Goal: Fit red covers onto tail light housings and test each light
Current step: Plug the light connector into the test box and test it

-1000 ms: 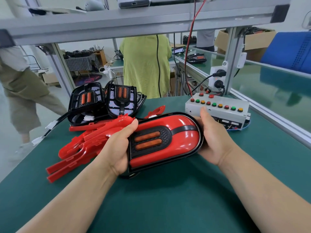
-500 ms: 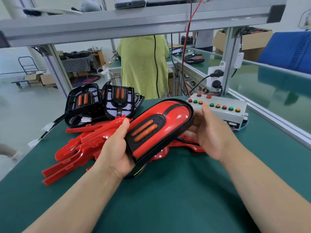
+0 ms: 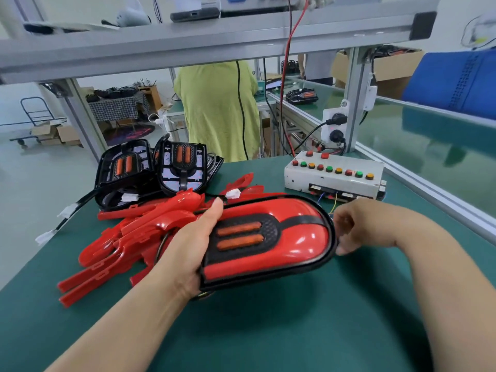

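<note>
An assembled tail light [image 3: 295,237], a red cover in a black housing with two orange strips, lies nearly level just above the green bench. My left hand [image 3: 188,251] grips its left end, thumb along the top edge. At the rounded right end, my right hand [image 3: 359,226] has its fingers curled against the rim, the thumb touching from below. A pile of loose red covers [image 3: 128,237] lies to the left. Two bare black housings [image 3: 126,167] [image 3: 182,167] lean at the back left. The white test box [image 3: 332,178] with coloured buttons stands behind my right hand.
A white connector [image 3: 233,194] on a wire lies between the covers and the test box. Aluminium frame posts [image 3: 354,103] and a socket block stand behind the box. A person in a yellow-green top [image 3: 217,108] works beyond the bench. Green mat [image 3: 268,331] spreads in front.
The tail light, tilted up at its right end half a second ago, has come back down to level. My right hand went from open beside it to curled at its right rim.
</note>
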